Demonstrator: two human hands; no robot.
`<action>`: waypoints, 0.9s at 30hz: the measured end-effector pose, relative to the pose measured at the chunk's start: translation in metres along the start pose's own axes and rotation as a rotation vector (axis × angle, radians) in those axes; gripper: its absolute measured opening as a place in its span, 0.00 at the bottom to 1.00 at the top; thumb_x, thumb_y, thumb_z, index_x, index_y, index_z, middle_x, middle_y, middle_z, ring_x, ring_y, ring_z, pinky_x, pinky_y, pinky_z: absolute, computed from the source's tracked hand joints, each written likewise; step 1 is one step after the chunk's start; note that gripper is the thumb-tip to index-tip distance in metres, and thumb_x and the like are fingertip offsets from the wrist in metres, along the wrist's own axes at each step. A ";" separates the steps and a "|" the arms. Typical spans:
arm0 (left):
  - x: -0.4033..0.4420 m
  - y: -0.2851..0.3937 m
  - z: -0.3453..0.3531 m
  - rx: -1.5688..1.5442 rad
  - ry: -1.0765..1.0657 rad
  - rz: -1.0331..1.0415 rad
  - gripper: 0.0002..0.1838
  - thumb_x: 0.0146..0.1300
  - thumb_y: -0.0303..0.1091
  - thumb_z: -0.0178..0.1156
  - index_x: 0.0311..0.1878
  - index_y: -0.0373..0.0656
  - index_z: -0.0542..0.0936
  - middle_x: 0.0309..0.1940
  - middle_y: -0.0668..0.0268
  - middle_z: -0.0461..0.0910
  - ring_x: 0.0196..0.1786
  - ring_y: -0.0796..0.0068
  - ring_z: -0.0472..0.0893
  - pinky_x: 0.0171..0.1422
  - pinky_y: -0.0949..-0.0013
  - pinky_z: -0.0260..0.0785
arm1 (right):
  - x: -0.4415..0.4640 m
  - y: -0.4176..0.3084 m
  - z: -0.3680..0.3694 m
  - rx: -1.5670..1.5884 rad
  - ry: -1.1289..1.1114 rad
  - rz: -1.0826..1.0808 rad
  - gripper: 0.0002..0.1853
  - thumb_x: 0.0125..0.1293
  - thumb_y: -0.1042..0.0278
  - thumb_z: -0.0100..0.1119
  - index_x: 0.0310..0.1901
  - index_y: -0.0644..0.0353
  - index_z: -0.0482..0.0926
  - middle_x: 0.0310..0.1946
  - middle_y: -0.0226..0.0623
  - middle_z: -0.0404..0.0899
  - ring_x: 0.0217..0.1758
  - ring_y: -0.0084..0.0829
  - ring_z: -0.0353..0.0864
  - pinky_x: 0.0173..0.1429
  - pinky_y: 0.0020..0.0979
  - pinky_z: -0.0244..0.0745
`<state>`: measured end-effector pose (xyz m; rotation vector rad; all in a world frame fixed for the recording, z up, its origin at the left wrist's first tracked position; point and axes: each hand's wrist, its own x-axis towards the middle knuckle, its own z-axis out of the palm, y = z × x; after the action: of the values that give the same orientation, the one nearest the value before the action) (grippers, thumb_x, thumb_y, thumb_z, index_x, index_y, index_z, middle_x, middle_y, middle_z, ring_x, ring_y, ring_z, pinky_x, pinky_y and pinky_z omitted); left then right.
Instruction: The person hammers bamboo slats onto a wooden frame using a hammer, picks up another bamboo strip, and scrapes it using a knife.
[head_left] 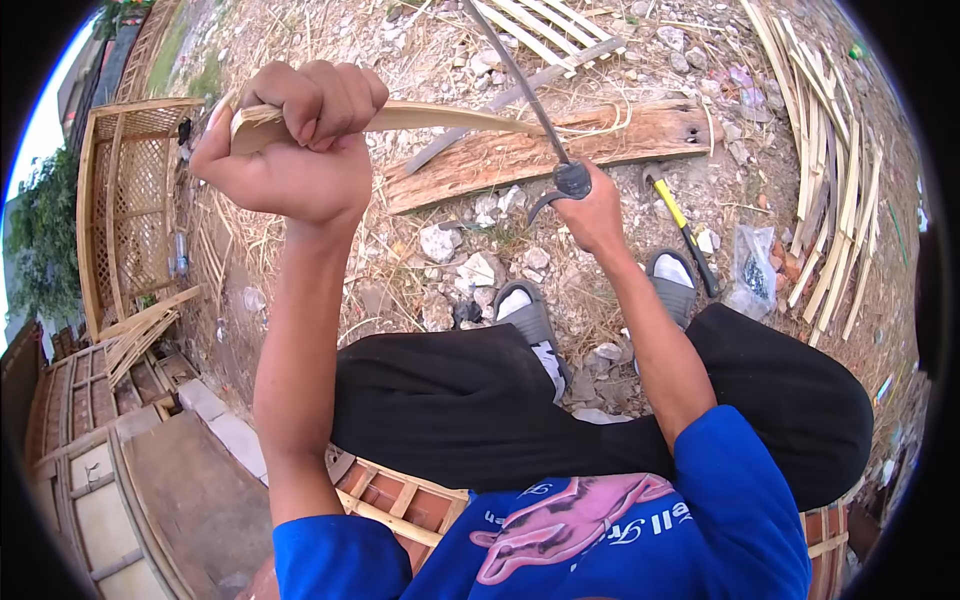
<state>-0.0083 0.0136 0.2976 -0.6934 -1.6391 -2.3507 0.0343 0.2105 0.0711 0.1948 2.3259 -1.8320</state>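
Observation:
My left hand [300, 140] is raised and closed around one end of a bamboo strip [430, 115], whose cut end pokes out past the thumb. The strip runs rightward and reaches the blade of a long machete [520, 85]. A thin curled sliver [610, 122] stands out beyond the blade. The machete's dark wrapped handle sits in my right hand [590, 210], fingers closed around it, with the blade pointing up and away. Behind the blade, a weathered wooden plank [640, 137] lies on the ground.
A yellow-handled hammer [680, 218] lies right of my right hand, near a clear plastic bag [752, 270]. Split bamboo strips [835, 180] are piled at the right. A slatted frame [548, 30] lies at the top, a lattice panel [138, 200] at the left. Stones litter the ground.

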 end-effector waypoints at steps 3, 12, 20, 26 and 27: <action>0.002 0.001 0.001 0.032 -0.048 -0.013 0.25 0.60 0.57 0.32 0.18 0.47 0.56 0.10 0.68 0.50 0.18 0.71 0.49 0.29 0.63 0.48 | 0.005 -0.011 -0.002 0.116 0.043 -0.046 0.17 0.47 0.61 0.71 0.36 0.63 0.80 0.29 0.38 0.83 0.31 0.32 0.80 0.41 0.34 0.74; -0.001 -0.001 -0.003 0.002 -0.087 0.014 0.25 0.60 0.58 0.33 0.18 0.47 0.55 0.10 0.69 0.49 0.17 0.72 0.48 0.29 0.63 0.47 | -0.009 0.060 0.019 -0.044 -0.001 0.132 0.21 0.46 0.59 0.70 0.38 0.65 0.80 0.30 0.44 0.84 0.35 0.40 0.83 0.45 0.36 0.76; -0.003 0.000 -0.001 0.071 -0.006 -0.011 0.22 0.55 0.58 0.36 0.18 0.51 0.51 0.12 0.72 0.47 0.19 0.75 0.45 0.29 0.66 0.41 | 0.004 0.013 0.012 0.041 0.019 0.036 0.17 0.48 0.63 0.68 0.38 0.65 0.79 0.30 0.42 0.82 0.34 0.35 0.82 0.43 0.36 0.75; -0.002 -0.001 0.005 0.098 -0.001 -0.002 0.23 0.56 0.59 0.36 0.19 0.52 0.51 0.12 0.73 0.47 0.19 0.76 0.46 0.29 0.66 0.42 | 0.012 0.038 0.011 -0.102 -0.078 0.128 0.18 0.48 0.60 0.68 0.38 0.62 0.81 0.35 0.44 0.85 0.40 0.40 0.84 0.48 0.36 0.76; -0.005 -0.001 0.005 0.092 0.009 -0.017 0.23 0.56 0.59 0.36 0.19 0.51 0.51 0.12 0.73 0.47 0.19 0.76 0.46 0.29 0.66 0.42 | 0.010 0.027 0.006 -0.128 -0.092 0.167 0.19 0.47 0.59 0.68 0.39 0.61 0.81 0.35 0.44 0.85 0.40 0.41 0.84 0.48 0.37 0.76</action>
<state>-0.0030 0.0185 0.2960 -0.6528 -1.7434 -2.2697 0.0305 0.2109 0.0418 0.2727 2.2794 -1.5749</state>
